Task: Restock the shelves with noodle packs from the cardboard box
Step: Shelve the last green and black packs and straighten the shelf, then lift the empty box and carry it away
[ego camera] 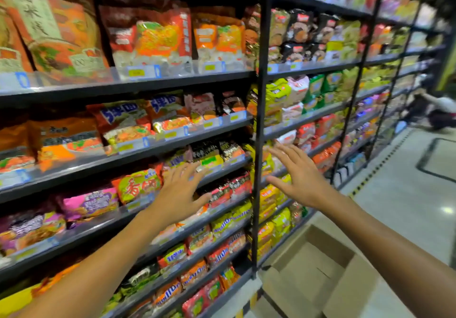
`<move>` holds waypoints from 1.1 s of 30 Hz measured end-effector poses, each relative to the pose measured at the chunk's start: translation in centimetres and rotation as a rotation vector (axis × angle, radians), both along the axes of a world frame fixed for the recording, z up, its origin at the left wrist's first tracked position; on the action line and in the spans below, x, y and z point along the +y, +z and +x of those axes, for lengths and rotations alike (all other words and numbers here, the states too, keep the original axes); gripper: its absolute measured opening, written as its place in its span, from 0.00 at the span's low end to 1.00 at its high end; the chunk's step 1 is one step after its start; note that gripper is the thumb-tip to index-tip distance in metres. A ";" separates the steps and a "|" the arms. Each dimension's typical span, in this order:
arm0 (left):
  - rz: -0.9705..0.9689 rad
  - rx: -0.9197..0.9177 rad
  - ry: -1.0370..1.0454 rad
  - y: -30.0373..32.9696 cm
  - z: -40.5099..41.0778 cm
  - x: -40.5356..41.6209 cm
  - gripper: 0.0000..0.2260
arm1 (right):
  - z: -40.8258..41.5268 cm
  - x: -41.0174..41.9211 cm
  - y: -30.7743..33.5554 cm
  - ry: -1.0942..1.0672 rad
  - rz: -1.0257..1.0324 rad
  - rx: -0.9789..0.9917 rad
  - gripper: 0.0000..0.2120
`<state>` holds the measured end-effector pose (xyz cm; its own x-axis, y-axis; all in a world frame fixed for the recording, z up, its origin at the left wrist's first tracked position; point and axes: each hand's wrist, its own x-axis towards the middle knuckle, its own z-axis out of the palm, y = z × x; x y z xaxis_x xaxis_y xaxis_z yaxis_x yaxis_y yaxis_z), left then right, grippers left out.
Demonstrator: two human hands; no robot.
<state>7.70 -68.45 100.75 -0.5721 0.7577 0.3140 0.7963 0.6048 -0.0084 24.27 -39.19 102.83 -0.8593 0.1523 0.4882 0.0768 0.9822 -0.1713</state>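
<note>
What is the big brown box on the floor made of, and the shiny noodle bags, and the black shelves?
Open brown box: cardboard, by its dull tan flaps. Green-and-red noodle bag: probably thin plastic film, glossy and crinkled. Black shelf edge: looks like painted metal, thin and smooth.

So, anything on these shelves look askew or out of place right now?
Nothing stands out. The noodle packs sit in their rows, and the cardboard box rests on the floor, flaps open. Left hand and right hand are open, holding nothing.
</note>
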 end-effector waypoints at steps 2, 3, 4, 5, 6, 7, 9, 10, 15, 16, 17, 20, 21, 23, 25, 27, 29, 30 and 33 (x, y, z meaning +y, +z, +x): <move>-0.014 -0.016 -0.063 -1.6 0.7 1.1 0.37 | 2.7 0.2 -1.4 -0.050 -0.044 -0.004 0.37; -0.012 -0.027 -0.099 -2.3 1.2 1.8 0.38 | 3.9 0.2 -2.1 -0.071 -0.050 -0.019 0.38; -0.015 -0.040 -0.132 -2.9 1.9 2.5 0.38 | 5.2 0.4 -2.9 -0.090 -0.057 -0.042 0.39; -0.026 -0.057 -0.156 -3.4 2.7 3.2 0.37 | 6.5 0.5 -3.6 -0.116 -0.070 -0.068 0.39; -0.040 -0.073 -0.178 -3.8 3.5 4.1 0.37 | 7.8 0.8 -4.5 -0.146 -0.076 -0.090 0.40; -0.050 -0.084 -0.203 -4.4 4.1 5.1 0.37 | 9.0 1.2 -5.5 -0.178 -0.069 -0.102 0.40; -0.061 -0.102 -0.250 -5.3 5.6 7.5 0.39 | 11.8 2.0 -7.4 -0.232 -0.080 -0.119 0.41; -0.069 -0.117 -0.269 -5.8 6.3 8.7 0.40 | 13.1 2.6 -8.3 -0.259 -0.103 -0.131 0.42; -0.100 -0.180 -0.338 -10.0 10.5 14.6 0.38 | 19.6 5.8 -12.5 -0.385 -0.207 -0.181 0.43; -0.103 -0.194 -0.338 -10.8 11.3 15.8 0.37 | 20.7 6.6 -13.5 -0.396 -0.225 -0.186 0.42; -0.100 -0.204 -0.339 -11.8 12.0 16.9 0.37 | 21.6 7.5 -14.6 -0.409 -0.243 -0.193 0.42; -0.127 -0.243 -0.324 -14.1 13.8 20.2 0.36 | 24.0 10.1 -17.5 -0.456 -0.282 -0.217 0.37; -0.140 -0.256 -0.318 -15.0 14.3 21.1 0.35 | 24.6 10.8 -18.5 -0.470 -0.294 -0.236 0.36; -0.156 -0.273 -0.330 -16.7 14.8 23.0 0.35 | 25.4 12.1 -20.3 -0.482 -0.326 -0.263 0.36; -0.184 -0.299 -0.346 -18.3 14.9 24.9 0.38 | 25.7 13.4 -22.2 -0.487 -0.371 -0.278 0.38; -0.201 -0.327 -0.362 -20.2 14.4 26.7 0.39 | 25.5 14.7 -24.1 -0.502 -0.417 -0.295 0.40; -0.216 -0.381 -0.351 -21.8 13.5 28.6 0.36 | 24.7 16.2 -25.8 -0.522 -0.461 -0.317 0.39; -0.229 -0.407 -0.345 -22.6 12.8 29.5 0.34 | 24.1 17.0 -26.7 -0.529 -0.473 -0.322 0.39; -0.242 -0.425 -0.369 -25.3 10.0 32.7 0.34 | 21.9 19.7 -29.0 -0.550 -0.518 -0.315 0.40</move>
